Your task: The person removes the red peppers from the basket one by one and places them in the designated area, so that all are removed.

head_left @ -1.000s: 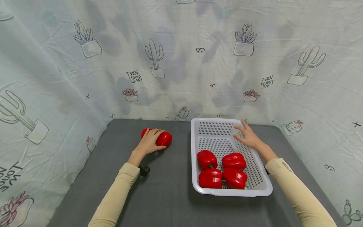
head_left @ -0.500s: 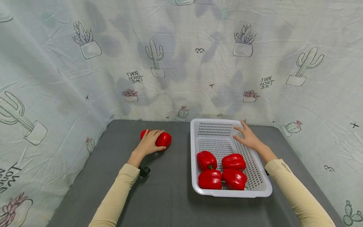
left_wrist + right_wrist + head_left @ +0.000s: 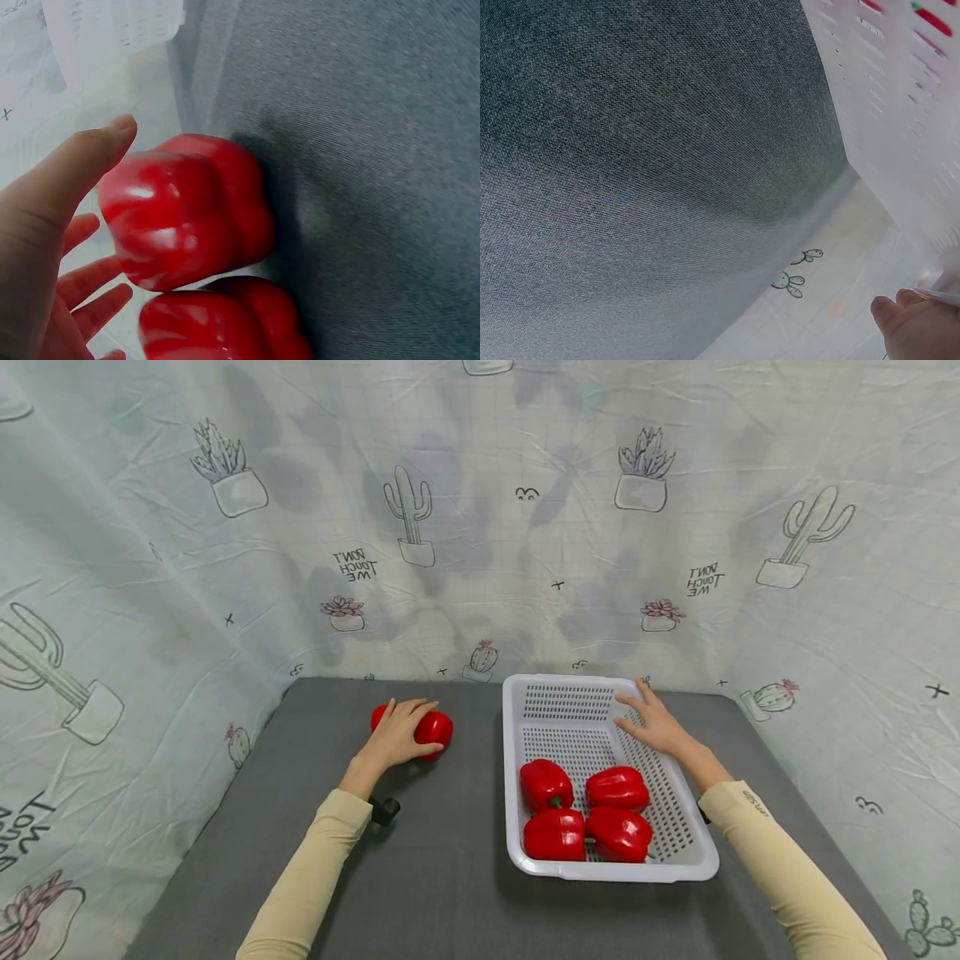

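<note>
Over two red bell peppers on the left of the table spreads my left hand (image 3: 393, 742). In the left wrist view, the nearer bell pepper (image 3: 184, 217) lies beside the thumb, and a second bell pepper (image 3: 214, 326) sits right by it. The fingers are extended and do not curl round either one; whether they touch is hard to tell. My right hand (image 3: 657, 724) is at the far right rim of a white perforated basket (image 3: 513, 777), fingers spread. In the right wrist view, only part of this hand (image 3: 922, 330) shows beside the basket wall.
Several red bell peppers, one of them a pepper (image 3: 555, 835) in the front left corner, lie in the front half of the basket. A dark grey cloth (image 3: 420, 885) covers the table. A printed curtain (image 3: 480, 527) hangs behind and at both sides.
My left hand has shifted slightly, its thumb and fingers lifting a little off the bell peppers. My right hand, the basket and the peppers look the same.
</note>
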